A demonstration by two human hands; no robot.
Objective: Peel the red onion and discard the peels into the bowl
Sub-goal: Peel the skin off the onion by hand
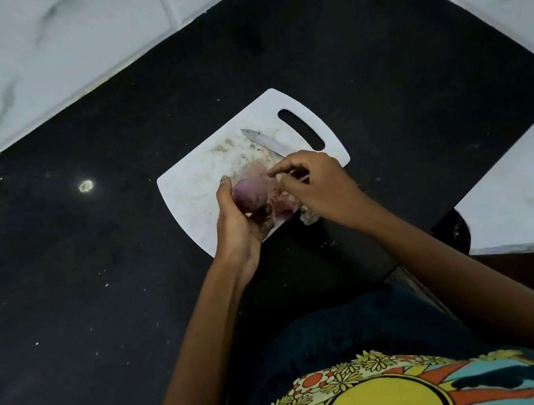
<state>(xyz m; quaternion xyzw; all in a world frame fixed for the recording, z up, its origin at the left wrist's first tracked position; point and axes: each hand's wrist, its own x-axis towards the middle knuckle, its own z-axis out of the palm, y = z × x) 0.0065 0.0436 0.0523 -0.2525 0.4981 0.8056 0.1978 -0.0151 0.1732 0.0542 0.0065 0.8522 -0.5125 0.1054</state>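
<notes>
A purple-red onion is held over the near edge of a white cutting board. My left hand grips it from the left and below, thumb up along its side. My right hand hovers just right of the onion, its fingertips pinching a thin pale strip of peel. Loose pinkish peels lie on the board under my right hand, and more spill off the board's near edge. No bowl is in view.
A knife lies on the board beyond my hands, tip pointing far left; its handle is hidden by my right hand. The board sits on a black counter bounded by white tiled walls. A small bright spot marks the counter at left.
</notes>
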